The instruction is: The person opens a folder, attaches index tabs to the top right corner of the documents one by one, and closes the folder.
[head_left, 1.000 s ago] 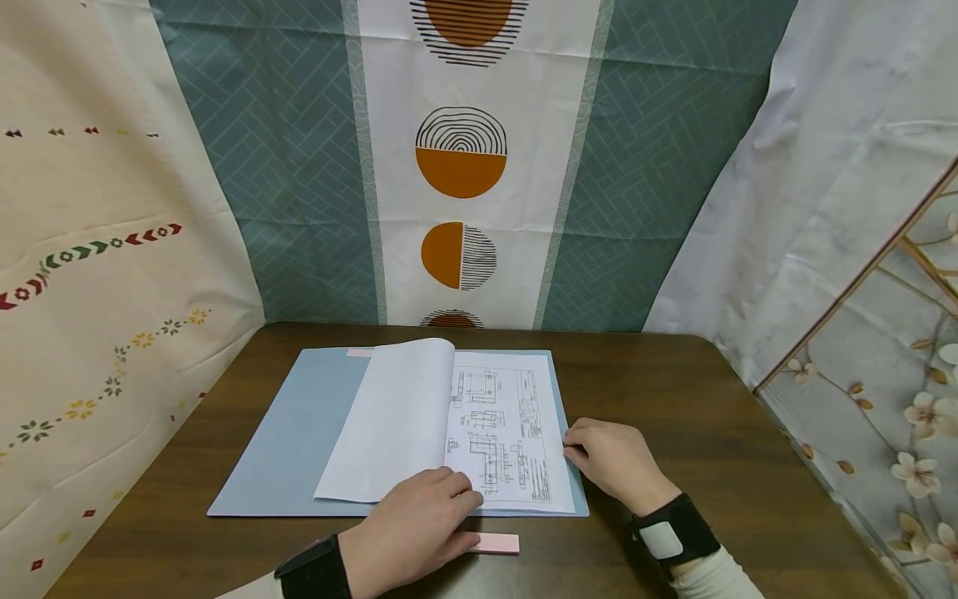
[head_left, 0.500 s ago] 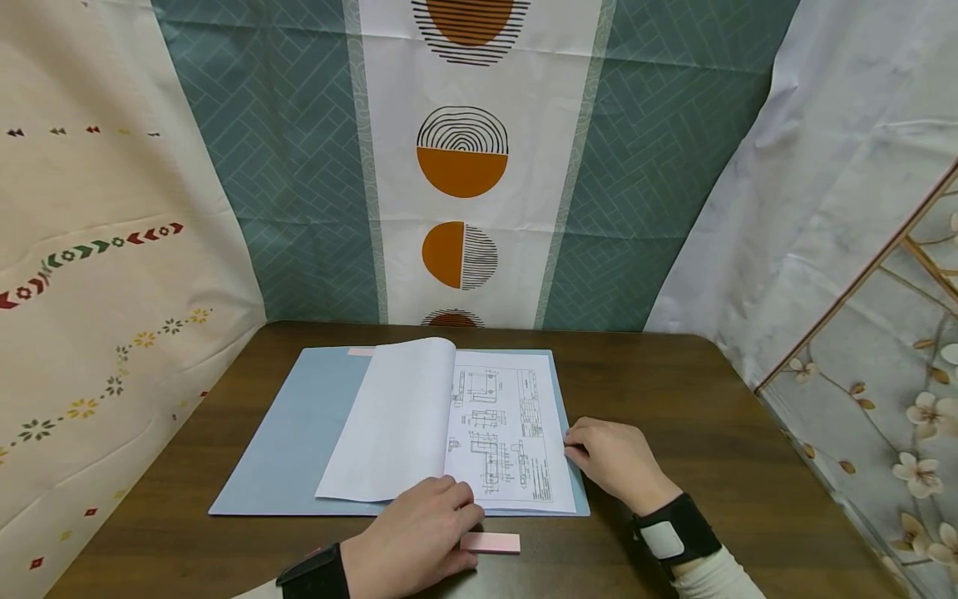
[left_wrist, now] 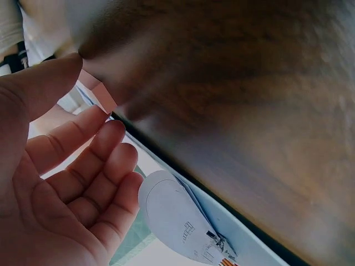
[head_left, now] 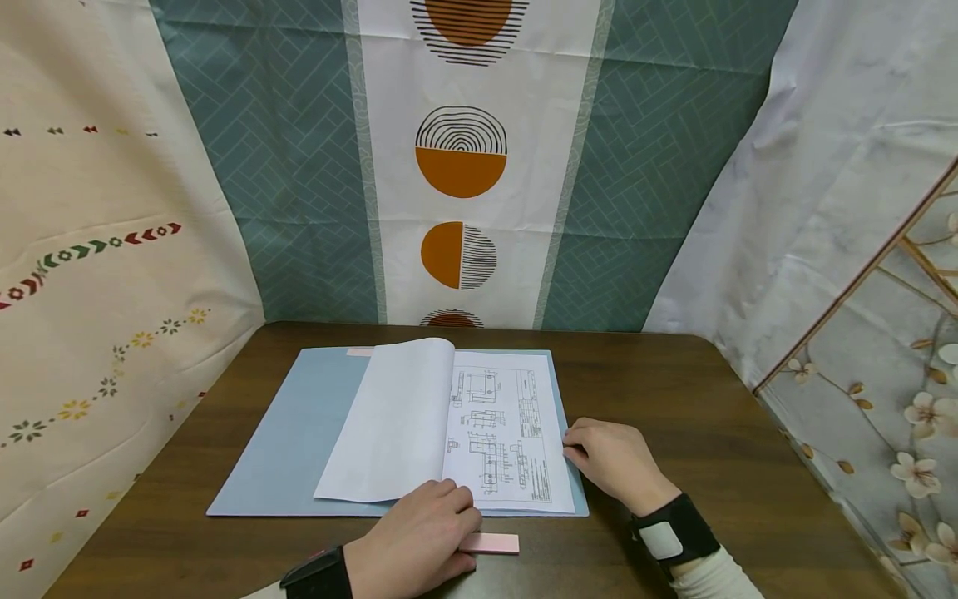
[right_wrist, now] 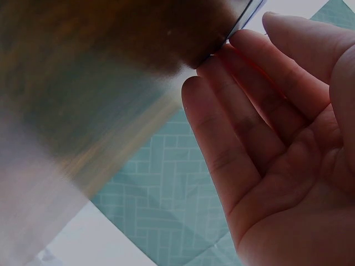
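Observation:
A light blue folder (head_left: 299, 433) lies spread on the dark table, bearing a stack of paper. Its top sheet (head_left: 397, 424) is turned over to the left, baring a technical drawing (head_left: 497, 433) beneath. My left hand (head_left: 419, 532) is at the folder's front edge, thumb and forefinger spread on either side of the left end of a narrow pink sticky-note pad (head_left: 490, 543). In the left wrist view, the pad (left_wrist: 99, 93) shows in the gap beyond those fingertips. At the right, fingertips of my right hand (head_left: 614, 462) touch the folder's edge, fingers fairly straight in the right wrist view.
A small pink strip (head_left: 359, 352) is at the folder's top left. The brown wooden table (head_left: 636, 374) extends to both sides. A patterned green and white cloth (head_left: 464, 208) hangs behind it, with a floral cloth (head_left: 898, 433) at the right.
My left thumb has come off the pink sticky-note pad and shifted slightly down, uncovering the pad's left end. My right hand, the folder and the papers have stayed in place.

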